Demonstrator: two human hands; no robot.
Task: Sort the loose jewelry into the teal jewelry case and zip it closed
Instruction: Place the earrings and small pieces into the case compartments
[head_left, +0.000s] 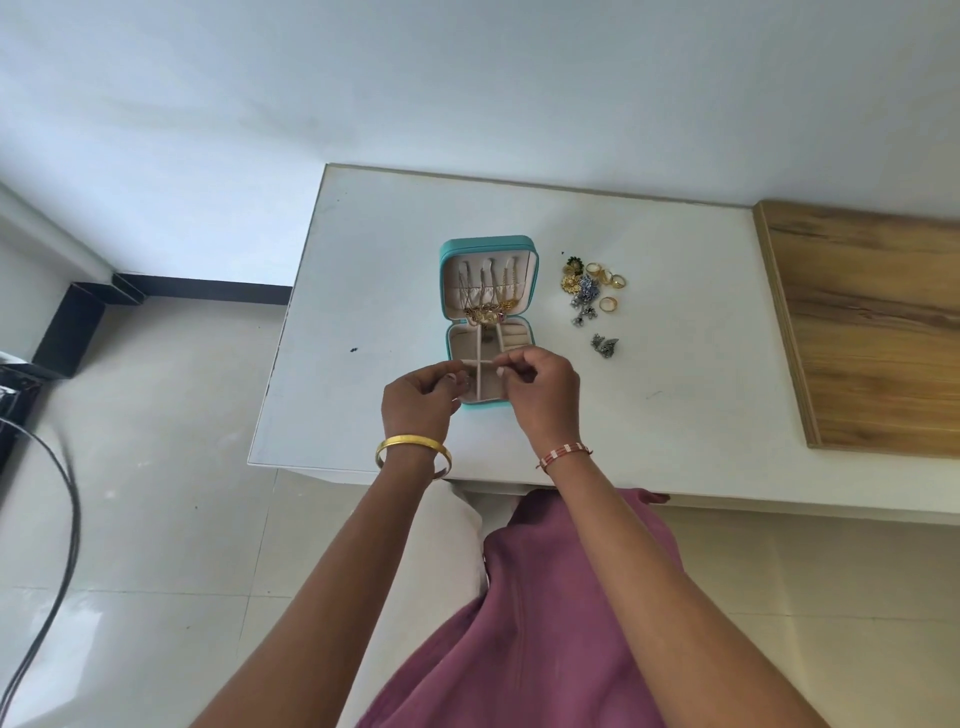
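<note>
The teal jewelry case (450, 332) lies open on the white table (675, 415). Several chain necklaces (488, 299) hang in its raised lid. The cream tray with dividers (480, 345) faces me. Both hands hover over the tray's near half and hide it. My right hand (540, 395) pinches something tiny between thumb and forefinger, too small to identify. My left hand (421, 397) has its fingers curled toward the same spot; I cannot see whether it holds anything. Loose jewelry (592, 291), gold rings and silver and gold earrings, lies right of the case, with a silver earring pair (604, 345) nearest me.
A wooden board (872, 332) covers the table's right side. The table's left edge runs close to the case, with tiled floor below. Black cables (62, 519) trail on the floor at far left. A small dark speck (354, 349) marks the table left of the case.
</note>
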